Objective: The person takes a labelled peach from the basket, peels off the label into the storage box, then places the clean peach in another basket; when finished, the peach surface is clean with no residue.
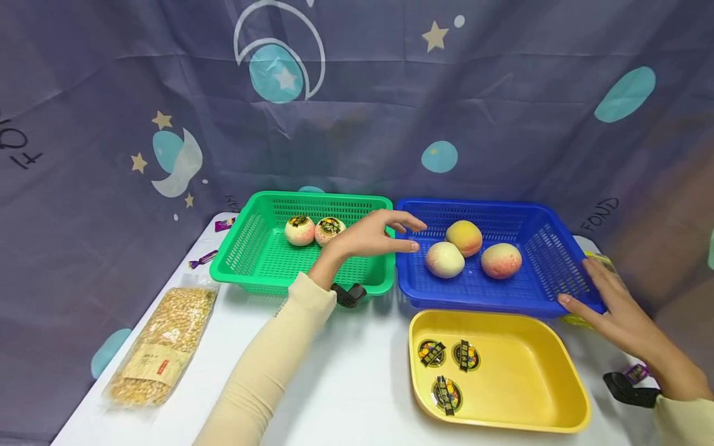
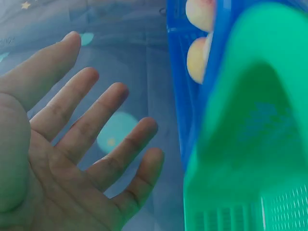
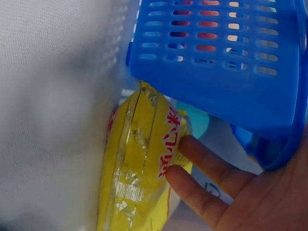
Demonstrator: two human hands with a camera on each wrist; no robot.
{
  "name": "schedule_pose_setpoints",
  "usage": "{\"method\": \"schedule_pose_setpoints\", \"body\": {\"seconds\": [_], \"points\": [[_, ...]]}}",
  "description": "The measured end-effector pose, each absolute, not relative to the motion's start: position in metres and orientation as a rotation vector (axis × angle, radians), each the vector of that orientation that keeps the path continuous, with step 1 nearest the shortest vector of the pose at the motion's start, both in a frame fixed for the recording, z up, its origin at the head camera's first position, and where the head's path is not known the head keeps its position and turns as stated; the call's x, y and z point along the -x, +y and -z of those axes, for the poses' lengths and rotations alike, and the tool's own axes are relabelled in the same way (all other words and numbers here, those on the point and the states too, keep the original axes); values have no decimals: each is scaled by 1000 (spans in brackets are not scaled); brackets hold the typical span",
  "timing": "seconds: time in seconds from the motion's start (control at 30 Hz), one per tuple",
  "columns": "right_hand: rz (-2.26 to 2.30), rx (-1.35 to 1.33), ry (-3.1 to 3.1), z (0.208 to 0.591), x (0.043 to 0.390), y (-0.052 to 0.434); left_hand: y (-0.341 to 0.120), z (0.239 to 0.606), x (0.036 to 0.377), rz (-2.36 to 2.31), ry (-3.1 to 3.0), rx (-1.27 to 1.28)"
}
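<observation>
My left hand [image 1: 370, 235] hovers above the seam between the green basket [image 1: 253, 279] and the blue basket [image 1: 474, 300]. Its fingers are spread and hold nothing. Under and behind it, two peaches [image 1: 299, 231] with black-and-gold stickers lie in the green basket. Three peaches [image 1: 445, 259] without visible stickers sit together in the blue one. At the blue basket's right rim rests my right hand [image 1: 625, 319], thumb near the front corner. Outside that basket, its straight fingers lie against a yellow printed bag [image 3: 139, 173].
A yellow tray [image 1: 519, 371] with three round stickers [image 1: 447, 395] stands before the blue basket. At left lies a clear bag of yellow kernels [image 1: 164, 347]. Purple-wrapped candies [image 1: 203, 259] lie along the table's left edge, another at right. A dark patterned curtain [image 1: 362, 142] hangs behind.
</observation>
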State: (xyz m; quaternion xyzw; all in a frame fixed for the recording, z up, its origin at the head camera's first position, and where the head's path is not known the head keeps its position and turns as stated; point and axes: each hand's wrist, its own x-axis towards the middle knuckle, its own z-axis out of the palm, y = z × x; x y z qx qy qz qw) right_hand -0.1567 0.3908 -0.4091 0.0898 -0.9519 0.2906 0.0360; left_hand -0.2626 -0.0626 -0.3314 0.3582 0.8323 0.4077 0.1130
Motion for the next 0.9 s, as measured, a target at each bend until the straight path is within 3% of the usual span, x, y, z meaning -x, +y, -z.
{"method": "schedule_pose_setpoints", "body": {"seconds": [0.43,0.7,0.9], "points": [[-889,-236,-2924,409,159,392,-170,357,227,-1408,2759,-679],[-896,-247,-2861,411,161,391,-235,380,199,-1228,3202,-423],[-863,-235,-2859,413,161,389,-273,399,181,-923,3396,-44]]}}
